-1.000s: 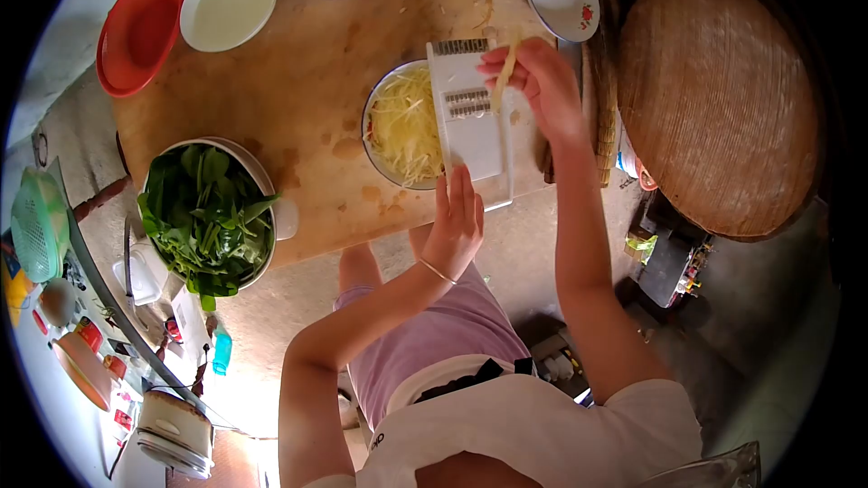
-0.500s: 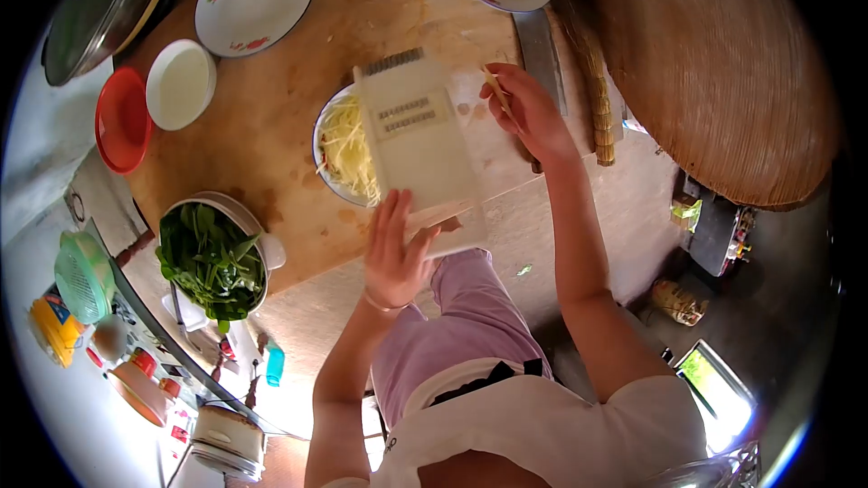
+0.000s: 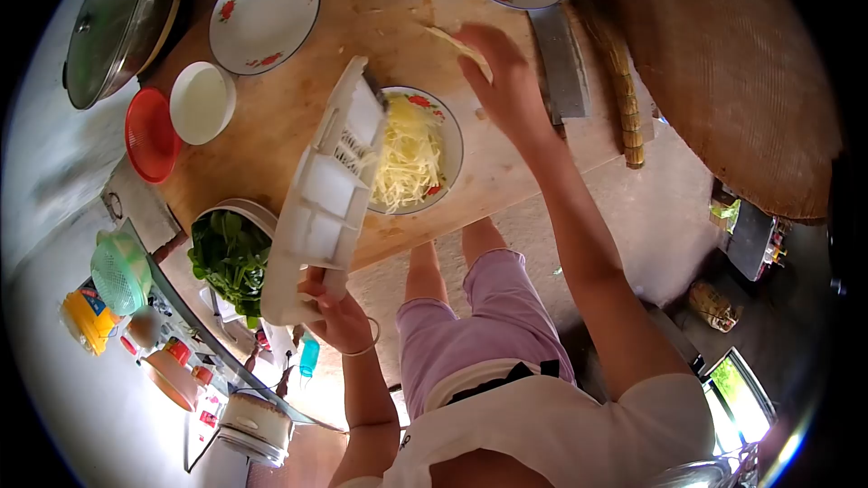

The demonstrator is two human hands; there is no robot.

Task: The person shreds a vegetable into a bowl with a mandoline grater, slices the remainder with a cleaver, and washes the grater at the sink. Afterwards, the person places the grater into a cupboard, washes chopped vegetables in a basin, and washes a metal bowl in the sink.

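Note:
A white grater (image 3: 327, 185) is tilted up on its side, left of a floral-rimmed plate (image 3: 454, 140). My left hand (image 3: 342, 314) is closed on its lower end. Pale yellow shreds (image 3: 409, 155) are heaped on the plate, and the grater's upper edge overlaps the plate's left side. Up and to the right of the shreds, my right hand (image 3: 495, 68) pinches a thin pale strip (image 3: 459, 43) over the wooden table; this hand is slightly blurred.
Leafy greens (image 3: 228, 258) fill a pot at the table's left. Behind are a red basket (image 3: 152, 136), a white bowl (image 3: 202, 103), an empty floral plate (image 3: 264, 16) and a lidded pan (image 3: 113, 27). A cleaver (image 3: 559, 63) lies right, near a round wooden board (image 3: 732, 72).
The grater has moved left off the shreds and turned up on its side in my left hand. My right hand has moved up and left with the strip.

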